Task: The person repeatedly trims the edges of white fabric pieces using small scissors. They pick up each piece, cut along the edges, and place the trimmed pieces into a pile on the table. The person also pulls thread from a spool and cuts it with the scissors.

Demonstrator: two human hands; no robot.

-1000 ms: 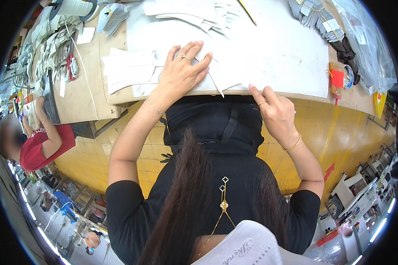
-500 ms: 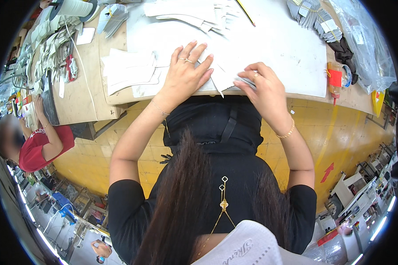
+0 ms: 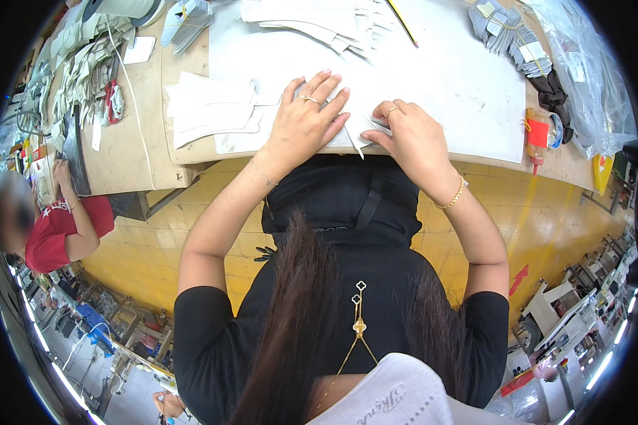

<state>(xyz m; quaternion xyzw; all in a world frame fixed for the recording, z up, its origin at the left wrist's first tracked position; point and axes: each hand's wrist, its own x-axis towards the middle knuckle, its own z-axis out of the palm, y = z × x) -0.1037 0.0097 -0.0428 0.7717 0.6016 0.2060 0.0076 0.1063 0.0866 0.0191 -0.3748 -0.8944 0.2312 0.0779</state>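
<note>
The left hand [image 3: 310, 117] lies flat, fingers slightly spread, over a thin pale piece [image 3: 356, 144] whose narrow tip juts past the thumb on the near side. Just to its right, the right hand [image 3: 412, 138] curls thumb and forefinger around a pale flap [image 3: 381, 125]. The piece looks light, flexible and easily creased, probably best pinched along its free edge.

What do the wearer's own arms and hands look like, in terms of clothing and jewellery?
Both arms wear plain black short fabric sleeves, leaving the forearms uncovered. The ungloved left hand has a slim gold-coloured ring, with a thin chain bracelet at that wrist. The ungloved right hand also has a thin ring, with a thicker gold-coloured link bracelet at its wrist.
</note>
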